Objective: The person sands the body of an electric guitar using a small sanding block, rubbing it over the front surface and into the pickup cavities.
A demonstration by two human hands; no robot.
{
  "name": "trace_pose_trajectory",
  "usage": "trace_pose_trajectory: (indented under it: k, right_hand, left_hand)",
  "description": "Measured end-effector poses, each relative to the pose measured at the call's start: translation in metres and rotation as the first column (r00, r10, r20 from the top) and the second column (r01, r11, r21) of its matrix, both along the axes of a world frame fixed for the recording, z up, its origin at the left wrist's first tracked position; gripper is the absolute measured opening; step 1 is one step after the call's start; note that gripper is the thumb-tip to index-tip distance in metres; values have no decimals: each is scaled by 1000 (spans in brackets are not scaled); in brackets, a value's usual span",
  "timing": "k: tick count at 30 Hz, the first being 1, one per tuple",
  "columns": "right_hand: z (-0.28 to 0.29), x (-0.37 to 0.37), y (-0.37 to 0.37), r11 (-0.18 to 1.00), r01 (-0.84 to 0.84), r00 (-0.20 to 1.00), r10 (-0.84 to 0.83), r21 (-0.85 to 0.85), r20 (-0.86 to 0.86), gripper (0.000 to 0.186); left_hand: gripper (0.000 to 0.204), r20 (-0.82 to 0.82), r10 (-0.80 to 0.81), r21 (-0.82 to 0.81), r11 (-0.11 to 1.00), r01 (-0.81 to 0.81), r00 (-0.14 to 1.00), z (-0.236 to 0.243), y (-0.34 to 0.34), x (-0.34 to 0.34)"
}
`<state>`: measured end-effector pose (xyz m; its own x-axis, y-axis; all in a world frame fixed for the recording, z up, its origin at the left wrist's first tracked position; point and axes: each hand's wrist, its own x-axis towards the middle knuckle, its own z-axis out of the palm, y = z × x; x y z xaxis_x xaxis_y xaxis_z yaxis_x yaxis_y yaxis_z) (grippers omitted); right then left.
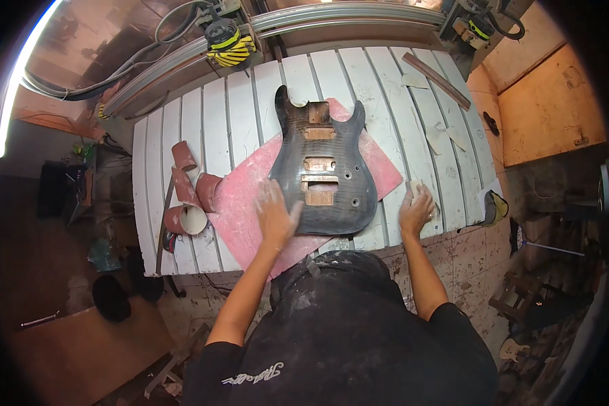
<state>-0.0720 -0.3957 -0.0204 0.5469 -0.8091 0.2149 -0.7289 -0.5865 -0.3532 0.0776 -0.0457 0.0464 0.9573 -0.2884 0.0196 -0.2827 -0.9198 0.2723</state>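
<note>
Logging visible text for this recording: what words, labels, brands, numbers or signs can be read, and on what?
Black shirt: white script lettering; wording not copied here.
Yellow-and-black striped part: stripes only, no readable words.
Slatted table: faint marks, too small to read.
Guitar body: no lettering visible.

White script lettering [254, 374], on black shirt [358, 325]

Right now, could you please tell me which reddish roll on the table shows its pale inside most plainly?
The roll nearest the person's side of the table: its open end shows a pale inside, while the others show mostly reddish outsides.
</note>
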Motion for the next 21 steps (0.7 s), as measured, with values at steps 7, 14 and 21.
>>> trace_pose_trajectory:
  k: [7,14,21]
  right_hand:
    - [2,0,-1,999,-16,1000,16,-42,-13,43]
    - [3,4,5,998,-26,1000,26,-54,-14,42]
    - [-4,-3,-2,994,-41,999,42,-97,12,41]
  left_hand:
    - [86,15,-665,-64,745,664,747,9,-95,-53]
    - [83,127,-888,112,456,883,443,-9,-136,-61]
    - [88,120,-725,-71,675,735,678,14,-83,-46]
